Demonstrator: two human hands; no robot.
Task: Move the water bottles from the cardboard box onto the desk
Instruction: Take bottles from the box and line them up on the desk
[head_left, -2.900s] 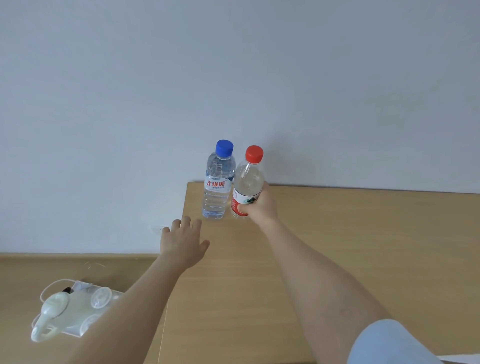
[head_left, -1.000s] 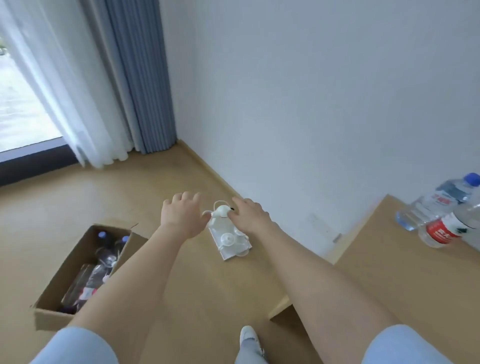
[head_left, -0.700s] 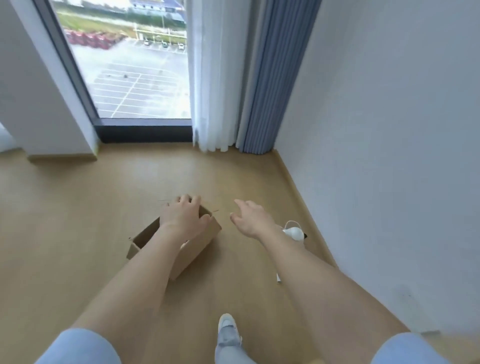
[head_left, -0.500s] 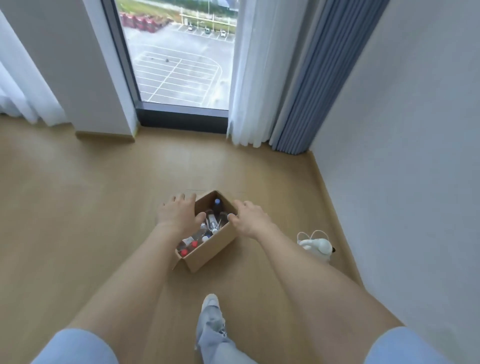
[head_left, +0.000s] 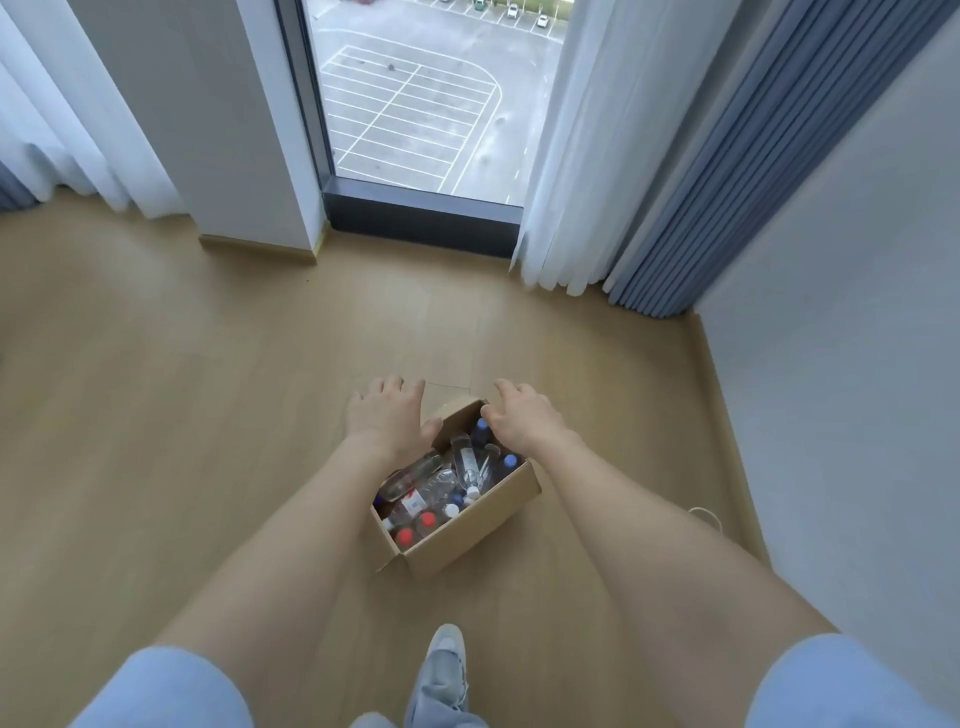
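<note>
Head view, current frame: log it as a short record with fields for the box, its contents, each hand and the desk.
box: cardboard box, open, on the wooden floor
contents: water bottles lying jumbled; red, blue and white caps
left: left hand open, over the box's left edge, holding nothing
right: right hand open, over the box's far end, holding nothing
desk: not in view
surroundings: window and curtains ahead

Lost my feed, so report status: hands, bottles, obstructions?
Left hand and right hand open, empty, over cardboard box. Water bottles piled inside. Nothing blocking the reach.
</note>
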